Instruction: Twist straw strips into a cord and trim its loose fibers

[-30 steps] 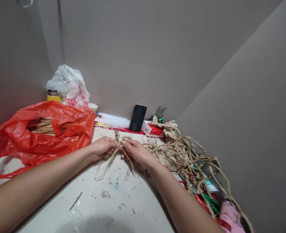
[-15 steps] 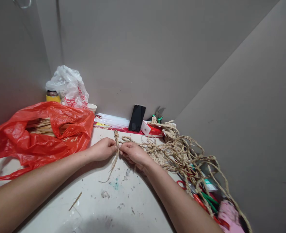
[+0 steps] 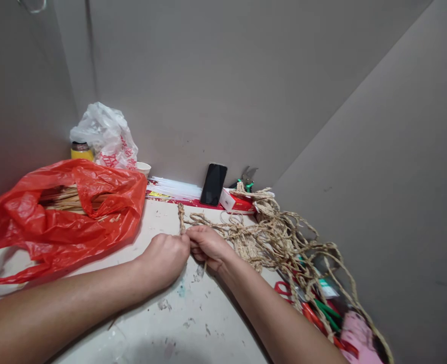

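My left hand [image 3: 165, 259] and my right hand [image 3: 207, 244] meet at the middle of the white table [image 3: 178, 328], both closed round the end of a braided straw cord [image 3: 180, 216]. The braid stands up a little behind my fingers and runs right into a tangled pile of straw rope [image 3: 280, 237]. The loose straw strands are hidden under my left fist.
A red plastic bag [image 3: 64, 212] holding straw stalks lies at the left. Behind it are a white plastic bag [image 3: 104, 134], a yellow jar [image 3: 80, 150] and a paper cup [image 3: 143, 167]. A black phone [image 3: 213, 184], a red box [image 3: 238, 202] and pruning shears [image 3: 248, 178] stand by the grey wall. Scissors [image 3: 306, 308] lie at the right.
Both hands have drawn nearer to me and closed tighter together. The loose straw strands that hung below them are now covered by my left fist.
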Demonstrator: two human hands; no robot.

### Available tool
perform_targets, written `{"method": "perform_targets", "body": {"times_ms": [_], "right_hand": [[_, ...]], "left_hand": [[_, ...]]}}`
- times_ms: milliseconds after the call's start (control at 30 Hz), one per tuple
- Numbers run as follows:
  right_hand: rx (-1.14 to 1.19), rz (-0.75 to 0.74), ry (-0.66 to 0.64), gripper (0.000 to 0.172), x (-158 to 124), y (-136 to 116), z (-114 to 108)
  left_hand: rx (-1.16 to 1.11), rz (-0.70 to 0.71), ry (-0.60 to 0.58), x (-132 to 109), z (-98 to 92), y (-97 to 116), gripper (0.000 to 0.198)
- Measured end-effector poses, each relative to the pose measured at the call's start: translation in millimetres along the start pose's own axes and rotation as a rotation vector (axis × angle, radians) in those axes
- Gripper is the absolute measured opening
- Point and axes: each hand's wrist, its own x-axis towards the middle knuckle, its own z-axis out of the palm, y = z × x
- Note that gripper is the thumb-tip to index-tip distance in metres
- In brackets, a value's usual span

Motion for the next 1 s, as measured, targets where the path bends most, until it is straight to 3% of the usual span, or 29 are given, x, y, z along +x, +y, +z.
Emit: {"method": "perform_targets", "body": {"times_ms": [100,200,267,367,400,433,467,567,633,767,1000], "right_hand": [[0.028,0.014,-0.058,0.023,1.1,-1.1,-6.3],[0.046,0.005,-0.095,0.025,0.8,-3.9,-12.1],[0.054,-0.02,-0.109,0.027,-0.1,-6.1,-14.7],[0.049,-0.048,-0.137,0.029,-0.5,-7.6,-16.0],[0.043,-0.055,-0.145,0.029,-0.2,-7.4,-15.8],[0.035,-0.061,-0.151,0.03,0.3,-7.0,-15.5],[0.025,-0.069,-0.156,0.03,0.9,-6.4,-15.1],[-0.02,-0.081,-0.172,0.033,2.6,-4.4,-14.8],[-0.061,-0.078,-0.187,0.035,2.9,-4.1,-16.0],[-0.155,-0.079,-0.196,0.035,1.5,-6.1,-21.2],[-0.473,-0.171,-0.127,0.026,2.1,-3.9,-25.3]], "left_hand": [[-0.028,0.114,-0.045,-9.1,-2.1,6.5,0.026],[-0.213,0.17,-0.034,-15.2,-16.5,8.0,0.021],[-0.379,0.088,0.082,-11.0,-27.3,0.7,0.027],[-0.591,-0.146,0.431,6.8,-32.9,-18.8,0.016],[-0.709,-0.178,0.471,13.5,-31.0,-24.7,0.011],[-0.894,-0.194,0.411,19.2,-27.5,-29.1,0.011],[-1.086,-0.213,0.262,23.7,-23.0,-31.8,0.013],[-1.258,-0.202,-0.036,28.1,-10.6,-31.4,0.026],[-1.288,-0.186,-0.126,26.5,-7.3,-28.9,0.033],[-1.294,-0.157,-0.145,25.2,-9.0,-31.2,0.026],[-1.096,-0.107,-0.038,30.1,-6.4,-41.6,0.013]]}}
